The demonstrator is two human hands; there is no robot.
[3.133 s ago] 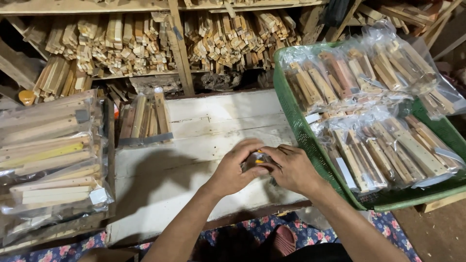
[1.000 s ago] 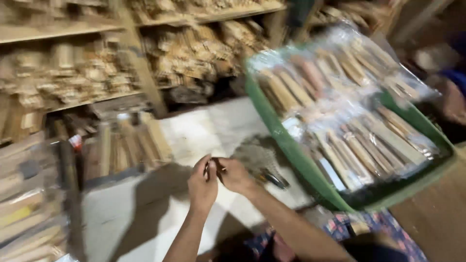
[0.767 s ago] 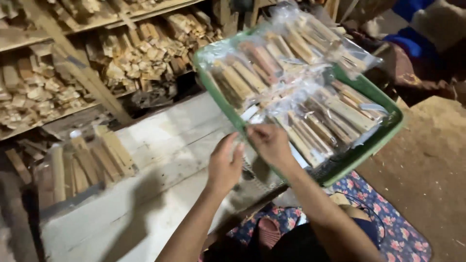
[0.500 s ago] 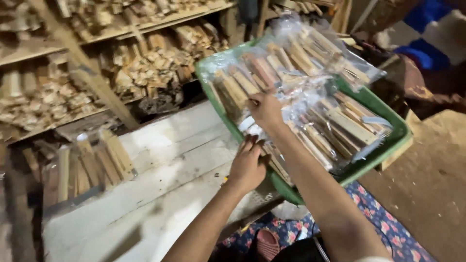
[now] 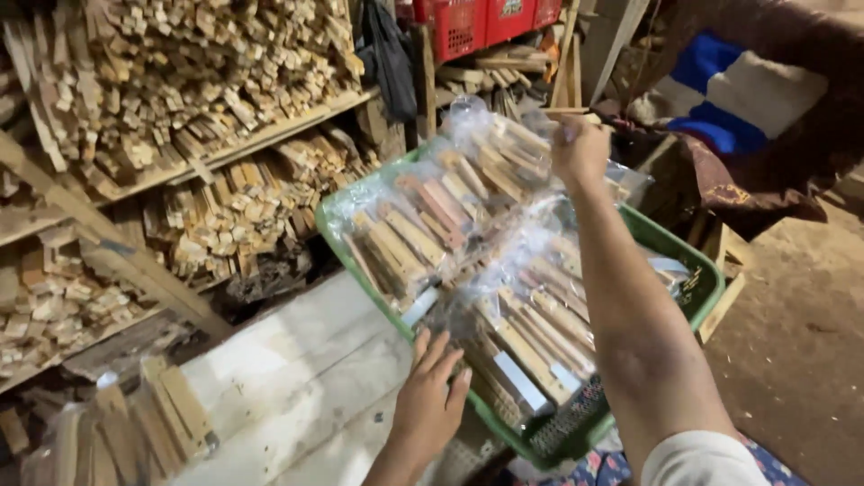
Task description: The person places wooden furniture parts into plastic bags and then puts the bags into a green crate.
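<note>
Change since earlier frame: right hand (image 5: pixel 579 148) now extends to the far end of the green crate (image 5: pixel 693 270); half a second ago it lay over the middle of the crate.
Packets (image 5: pixel 468 243): clear plastic bags of cut wood sticks, stacked in the crate, which sits at the right end of the white plank bench (image 5: pixel 297 378).
Right hand state: closed, pinching the top of the farthest packet.
Left hand (image 5: pixel 430 400): fingers spread wide, resting on the near packets at the crate's front rim.
Surroundings: wooden shelves (image 5: pixel 180 153) loaded with stick offcuts behind the bench; red crates (image 5: pixel 486 22) at top; more bagged sticks (image 5: pixel 135 423) lower left.
</note>
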